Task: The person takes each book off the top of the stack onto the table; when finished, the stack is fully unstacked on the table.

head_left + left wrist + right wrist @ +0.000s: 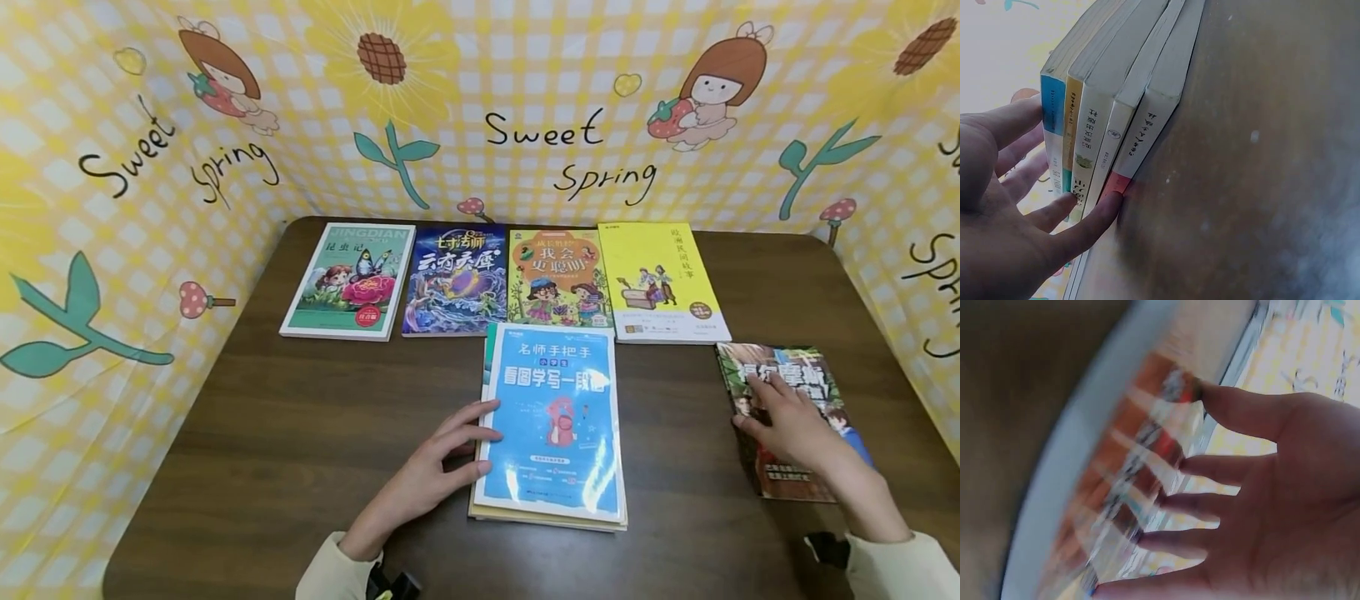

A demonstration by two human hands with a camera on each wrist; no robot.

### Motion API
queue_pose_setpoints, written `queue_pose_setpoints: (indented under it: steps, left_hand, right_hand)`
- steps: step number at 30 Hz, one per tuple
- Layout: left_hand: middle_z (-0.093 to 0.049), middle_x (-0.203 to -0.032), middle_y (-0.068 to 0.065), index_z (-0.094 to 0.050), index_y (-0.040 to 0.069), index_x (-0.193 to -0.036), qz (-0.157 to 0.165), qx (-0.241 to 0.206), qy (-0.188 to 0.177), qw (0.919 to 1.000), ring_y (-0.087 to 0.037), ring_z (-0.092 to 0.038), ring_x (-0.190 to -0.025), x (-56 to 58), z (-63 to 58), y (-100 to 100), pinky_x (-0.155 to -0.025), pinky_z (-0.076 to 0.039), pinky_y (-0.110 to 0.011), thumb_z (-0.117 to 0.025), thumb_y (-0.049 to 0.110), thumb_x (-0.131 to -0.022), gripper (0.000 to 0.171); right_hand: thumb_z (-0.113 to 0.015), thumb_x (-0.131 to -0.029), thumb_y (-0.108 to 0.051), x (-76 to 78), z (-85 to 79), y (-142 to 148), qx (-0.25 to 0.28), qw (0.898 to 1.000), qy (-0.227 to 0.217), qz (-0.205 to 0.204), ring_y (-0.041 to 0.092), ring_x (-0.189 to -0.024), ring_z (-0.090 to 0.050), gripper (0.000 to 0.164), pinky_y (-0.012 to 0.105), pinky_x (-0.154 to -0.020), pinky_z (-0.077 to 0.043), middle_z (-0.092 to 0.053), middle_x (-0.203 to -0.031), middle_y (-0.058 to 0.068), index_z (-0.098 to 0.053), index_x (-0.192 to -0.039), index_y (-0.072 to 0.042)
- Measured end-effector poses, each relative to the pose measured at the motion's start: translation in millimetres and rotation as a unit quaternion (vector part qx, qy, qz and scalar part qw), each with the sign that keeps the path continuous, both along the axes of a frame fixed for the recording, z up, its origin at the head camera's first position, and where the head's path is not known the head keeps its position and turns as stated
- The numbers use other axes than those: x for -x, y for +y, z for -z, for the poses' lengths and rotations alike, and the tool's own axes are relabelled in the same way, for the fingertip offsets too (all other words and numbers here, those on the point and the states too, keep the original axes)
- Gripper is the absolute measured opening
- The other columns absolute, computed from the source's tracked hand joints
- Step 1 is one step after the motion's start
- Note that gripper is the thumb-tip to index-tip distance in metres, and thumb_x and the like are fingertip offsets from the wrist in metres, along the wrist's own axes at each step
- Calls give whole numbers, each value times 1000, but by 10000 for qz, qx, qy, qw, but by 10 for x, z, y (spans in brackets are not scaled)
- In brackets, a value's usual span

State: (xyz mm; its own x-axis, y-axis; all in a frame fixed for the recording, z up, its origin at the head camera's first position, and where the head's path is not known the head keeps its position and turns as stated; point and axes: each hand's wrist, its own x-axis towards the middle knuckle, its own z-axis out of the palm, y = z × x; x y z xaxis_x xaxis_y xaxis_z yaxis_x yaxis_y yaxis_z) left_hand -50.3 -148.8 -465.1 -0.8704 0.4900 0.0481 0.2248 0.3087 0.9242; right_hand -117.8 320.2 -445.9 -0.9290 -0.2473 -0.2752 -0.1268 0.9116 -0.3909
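Observation:
A stack of books topped by a light-blue book lies at the front middle of the table. My left hand touches the stack's left side with spread fingers; in the left wrist view its fingertips rest along several spines. To the right lies a book with a dark, colourful picture cover. Over this cover, my right hand rests with its fingers extended. The right wrist view is blurred, but shows the fingertips against the book.
Along the table's back edge lie a green-and-white book, a purple-blue book, an orange-and-yellow book and a yellow book. Behind them hangs a yellow checked cloth. The tabletop is dark wood.

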Motion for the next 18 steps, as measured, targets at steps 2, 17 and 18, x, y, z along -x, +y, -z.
queue_pose_setpoints:
  steps: [2,17,18]
  left_hand:
    - [-29,-155,9,-60,25,-127,13,-8,1,10000,-18,-25,-142,-2,-7,8,-98,-46,-43,-61,25,-96,31]
    - [-29,-155,8,-60,25,-127,61,-97,76,9999,-19,-24,-143,23,-18,25,-98,-46,-43,-61,24,-96,31]
    - [-30,-155,9,-60,25,-127,39,-71,89,9999,-19,-24,-143,22,-21,22,-98,-46,-43,-61,25,-96,31]
  right_hand:
    - [-62,-94,-16,64,-24,84,25,9999,-50,-125,65,-126,-14,70,73,-101,-10,-13,-136,53,-24,-139,21]
    - [-55,-98,-19,327,-45,636,-280,9995,-95,-73,71,-115,-24,70,73,-92,-27,-16,-126,60,-19,-133,30]
    - [-53,-99,-19,409,-66,657,-258,9994,-203,-79,71,-116,-22,70,73,-93,-27,-15,-127,59,-16,-134,30]
